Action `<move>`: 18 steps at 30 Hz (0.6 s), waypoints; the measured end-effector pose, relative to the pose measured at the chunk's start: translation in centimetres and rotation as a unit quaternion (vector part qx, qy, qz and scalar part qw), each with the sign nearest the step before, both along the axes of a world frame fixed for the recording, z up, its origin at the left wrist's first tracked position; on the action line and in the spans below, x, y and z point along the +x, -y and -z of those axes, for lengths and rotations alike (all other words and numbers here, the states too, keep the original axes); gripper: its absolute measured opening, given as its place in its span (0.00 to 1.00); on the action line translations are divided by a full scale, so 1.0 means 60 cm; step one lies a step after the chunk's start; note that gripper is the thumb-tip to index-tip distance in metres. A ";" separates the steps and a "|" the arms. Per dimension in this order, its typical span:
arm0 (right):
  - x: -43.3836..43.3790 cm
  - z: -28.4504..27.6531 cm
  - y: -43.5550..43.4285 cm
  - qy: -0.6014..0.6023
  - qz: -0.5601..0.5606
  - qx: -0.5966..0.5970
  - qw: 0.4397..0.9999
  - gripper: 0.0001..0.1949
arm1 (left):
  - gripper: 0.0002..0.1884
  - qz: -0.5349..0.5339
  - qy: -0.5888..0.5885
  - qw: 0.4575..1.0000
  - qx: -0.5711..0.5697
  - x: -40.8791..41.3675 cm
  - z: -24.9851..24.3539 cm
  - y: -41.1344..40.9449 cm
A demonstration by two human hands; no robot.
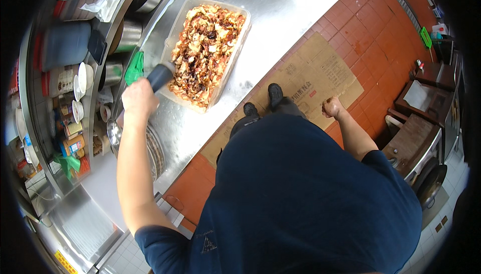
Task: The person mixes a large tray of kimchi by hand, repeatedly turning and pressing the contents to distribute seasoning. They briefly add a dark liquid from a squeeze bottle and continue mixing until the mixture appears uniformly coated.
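My left hand (140, 98) grips a dark cylindrical container (159, 78), tilted so that its greyish end points at a plastic tub. This translucent rectangular tub (225, 82) stands on the stainless steel worktop (270, 29). Pale and reddish food pieces, apparently raw meat (221, 48), fill much of it, streaked with dark brown sauce or seasoning. My right hand (331, 108) hangs away from the worktop, above the floor. Its fingers are curled in, and I see nothing in them; its skin looks wet or smeared.
Beside my left forearm sits round metal cookware (155, 150). A green plastic bag (134, 69) lies between tub and shelving. Shelves (101, 45) on the left hold pots, white bowls (85, 76) and packages. Flattened cardboard (315, 67) covers tiles underfoot. Brown-topped equipment (413, 135) stands at right.
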State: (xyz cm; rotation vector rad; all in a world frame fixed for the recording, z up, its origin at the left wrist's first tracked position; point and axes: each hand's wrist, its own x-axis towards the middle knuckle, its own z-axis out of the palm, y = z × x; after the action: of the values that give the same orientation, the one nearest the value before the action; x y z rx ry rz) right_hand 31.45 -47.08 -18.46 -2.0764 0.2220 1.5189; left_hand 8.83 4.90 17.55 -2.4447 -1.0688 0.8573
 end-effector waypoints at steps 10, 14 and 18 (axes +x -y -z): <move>-0.060 -0.007 0.069 0.010 0.077 -0.010 0.997 0.14 | 0.15 0.023 0.024 0.999 -0.026 0.154 0.032 -0.024; -0.093 -0.018 0.089 0.022 0.076 -0.023 0.997 0.15 | 0.16 0.062 0.025 0.997 -0.046 0.165 0.033 0.003; -0.134 -0.033 0.090 0.032 0.105 -0.026 0.994 0.15 | 0.17 0.111 0.044 0.991 -0.068 0.150 0.022 0.039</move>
State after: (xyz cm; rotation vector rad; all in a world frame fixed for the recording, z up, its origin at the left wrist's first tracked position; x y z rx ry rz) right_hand 23.39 -52.46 -16.47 -2.0658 0.4441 1.3313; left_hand 17.82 2.54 16.23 -2.6744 -0.7684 0.7790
